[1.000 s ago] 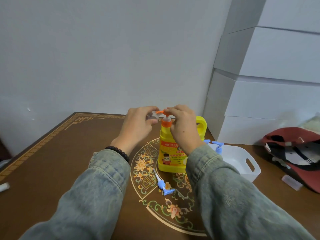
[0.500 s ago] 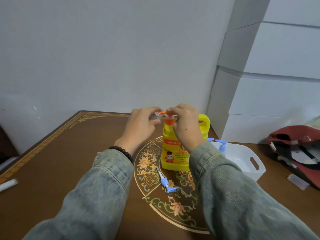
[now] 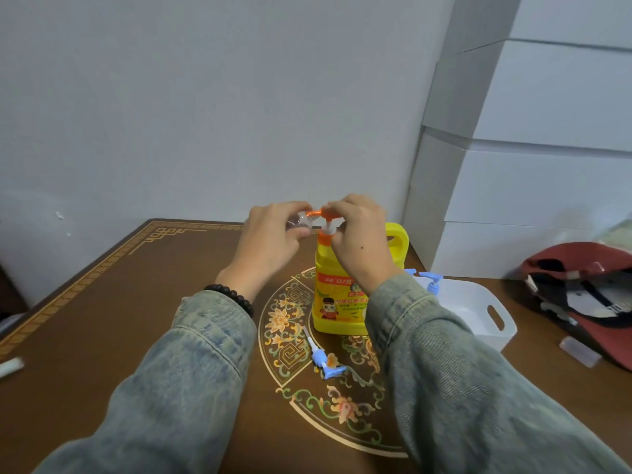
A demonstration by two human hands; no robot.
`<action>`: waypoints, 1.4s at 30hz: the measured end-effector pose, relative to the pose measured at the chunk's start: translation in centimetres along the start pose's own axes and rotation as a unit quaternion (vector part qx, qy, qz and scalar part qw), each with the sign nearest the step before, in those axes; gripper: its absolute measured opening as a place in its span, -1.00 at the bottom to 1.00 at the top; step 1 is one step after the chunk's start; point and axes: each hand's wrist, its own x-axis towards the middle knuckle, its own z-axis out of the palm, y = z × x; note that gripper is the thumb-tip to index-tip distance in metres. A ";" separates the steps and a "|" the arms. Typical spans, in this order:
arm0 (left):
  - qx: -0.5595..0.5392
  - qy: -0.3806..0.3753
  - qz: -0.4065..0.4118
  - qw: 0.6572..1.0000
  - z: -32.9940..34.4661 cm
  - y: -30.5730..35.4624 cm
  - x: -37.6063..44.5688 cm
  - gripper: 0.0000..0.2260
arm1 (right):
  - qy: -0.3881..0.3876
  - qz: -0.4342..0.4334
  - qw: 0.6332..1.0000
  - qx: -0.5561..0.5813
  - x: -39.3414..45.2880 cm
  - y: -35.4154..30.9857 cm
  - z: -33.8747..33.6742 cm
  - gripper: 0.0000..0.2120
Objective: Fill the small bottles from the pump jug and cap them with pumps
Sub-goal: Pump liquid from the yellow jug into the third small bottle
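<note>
A yellow pump jug [image 3: 338, 302] with an orange pump head [image 3: 316, 213] stands on the brown table [image 3: 119, 319]. My left hand [image 3: 270, 239] grips a small clear bottle [image 3: 301, 220] and holds its mouth at the orange spout. My right hand [image 3: 359, 241] rests on top of the pump head with its fingers curled over it. A loose blue pump cap [image 3: 323, 359] with its white tube lies on the table in front of the jug. Another blue pump [image 3: 432, 282] sticks up at the near corner of the white basket [image 3: 492, 323].
White boxes [image 3: 530, 165] are stacked against the wall at the right. A red cap [image 3: 581, 295] lies at the far right, with a small clear piece [image 3: 579, 350] beside it. A white object [image 3: 10, 366] lies at the table's left edge.
The pump head now stands higher, with its white stem showing, than half a second ago. Both hands stay at the spout. The camera has shifted slightly.
</note>
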 end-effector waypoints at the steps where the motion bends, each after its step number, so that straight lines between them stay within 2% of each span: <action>1: 0.006 -0.002 -0.004 1.000 0.2 0.0 -0.1 -0.73 | 0.000 0.006 1.000 -0.004 -0.2 -0.1 0.2 -0.81; 6: 0.005 -0.013 -0.011 1.000 0.5 -0.2 -0.7 -0.73 | -0.011 0.012 1.000 -0.005 -1.3 0.0 0.6 -0.76; 11: -0.005 0.005 -0.014 1.000 0.3 0.1 0.0 -0.72 | 0.012 0.002 1.000 0.005 -0.5 0.0 0.6 -0.76; 17: -0.016 -0.022 -0.025 0.999 0.7 -0.4 -0.6 -0.69 | 0.026 -0.005 0.999 0.024 -1.9 0.3 1.1 -0.69; 24: -0.001 -0.004 -0.021 1.000 0.2 -0.1 0.0 -0.71 | 0.003 0.010 1.000 0.007 -0.6 -0.1 0.7 -0.76; 42: 0.006 -0.002 -0.006 1.000 0.5 -0.4 -0.3 -0.74 | -0.002 -0.001 1.000 -0.024 -0.6 -0.3 0.8 -0.78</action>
